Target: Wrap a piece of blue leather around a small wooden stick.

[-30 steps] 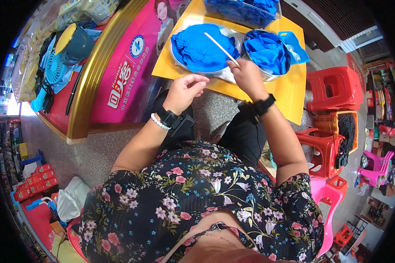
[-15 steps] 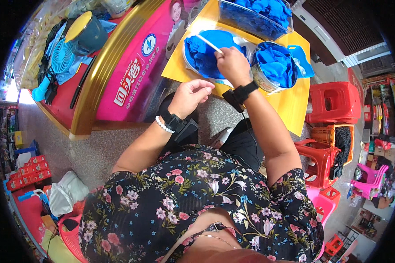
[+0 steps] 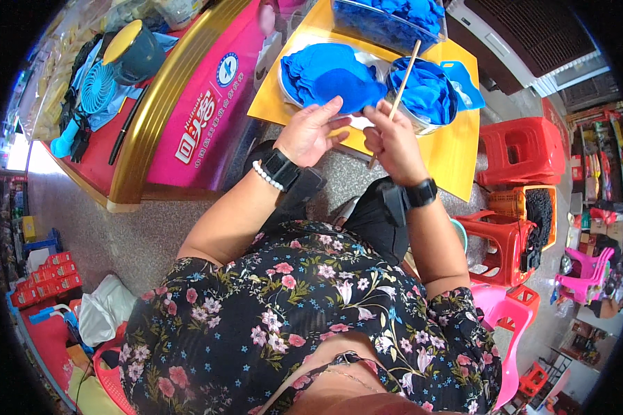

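My right hand [image 3: 397, 146] is closed around a thin wooden stick [image 3: 406, 77], which slants up past the fingers and pokes out below them. Its fingertips meet the narrow end of a flat blue piece of cloth-like material [image 3: 342, 88]; whether they pinch it cannot be made out. To the left, my left hand [image 3: 310, 133] has its thumb raised and fingers apart, close to the lower edge of that piece. More blue pieces [image 3: 308, 63] lie heaped in a white round basin [image 3: 282, 88] beyond my hands. A round tub [image 3: 423, 127] beside it also holds blue pieces.
A clear plastic bin [image 3: 387, 36] of blue pieces stands at the back of the yellow table [image 3: 460, 160]. Next to the tub is a blue plastic container [image 3: 469, 93]. A gold-edged pink counter [image 3: 208, 114] rises on the left; red stools [image 3: 526, 151] are on the right.
My right hand has drawn back toward me from over the basin, and the stick has swung more upright. My left hand has moved slightly right. The flat blue piece now lies near both hands.
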A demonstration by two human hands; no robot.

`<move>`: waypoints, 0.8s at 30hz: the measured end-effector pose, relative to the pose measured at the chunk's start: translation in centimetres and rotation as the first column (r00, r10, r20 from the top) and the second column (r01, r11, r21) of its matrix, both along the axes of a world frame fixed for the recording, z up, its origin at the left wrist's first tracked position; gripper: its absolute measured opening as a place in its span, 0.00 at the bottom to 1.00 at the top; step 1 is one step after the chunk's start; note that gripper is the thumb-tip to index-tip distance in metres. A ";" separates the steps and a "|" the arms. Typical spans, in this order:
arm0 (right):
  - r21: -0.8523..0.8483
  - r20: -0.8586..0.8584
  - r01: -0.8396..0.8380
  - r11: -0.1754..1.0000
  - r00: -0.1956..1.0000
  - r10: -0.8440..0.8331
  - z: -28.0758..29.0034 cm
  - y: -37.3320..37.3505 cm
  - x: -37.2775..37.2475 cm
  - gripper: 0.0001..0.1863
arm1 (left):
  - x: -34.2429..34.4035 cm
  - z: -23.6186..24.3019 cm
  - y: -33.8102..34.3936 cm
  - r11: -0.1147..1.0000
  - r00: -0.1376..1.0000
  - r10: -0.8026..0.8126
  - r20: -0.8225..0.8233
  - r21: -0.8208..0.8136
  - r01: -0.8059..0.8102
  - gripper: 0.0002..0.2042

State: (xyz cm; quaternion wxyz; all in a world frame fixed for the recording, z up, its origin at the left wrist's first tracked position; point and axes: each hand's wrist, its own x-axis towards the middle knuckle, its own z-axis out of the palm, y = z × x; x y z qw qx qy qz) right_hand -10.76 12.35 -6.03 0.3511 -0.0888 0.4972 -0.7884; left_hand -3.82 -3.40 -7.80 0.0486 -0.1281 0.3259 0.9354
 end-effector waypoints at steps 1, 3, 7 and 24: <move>0.019 -0.004 -0.050 0.999 0.999 0.050 0.3 0.9 0.9 0.06 | 0.2 0.2 0.2 1.000 1.000 -0.007 0.002 -0.003 0.007 0.10; 0.096 -0.070 -0.005 0.995 0.997 0.011 0.3 2.2 2.6 0.06 | 0.5 0.9 0.9 0.987 0.985 0.146 -0.092 -0.048 -0.151 0.08; 0.043 -0.138 0.042 0.998 0.990 -0.035 2.4 4.9 3.7 0.17 | 1.8 2.7 2.4 0.910 0.976 0.138 -0.167 -0.368 -0.192 0.07; 0.216 -0.207 0.154 0.964 0.972 -0.109 4.8 6.3 5.0 0.06 | 4.2 3.9 3.7 0.849 0.971 -0.150 -0.186 -0.527 0.030 0.10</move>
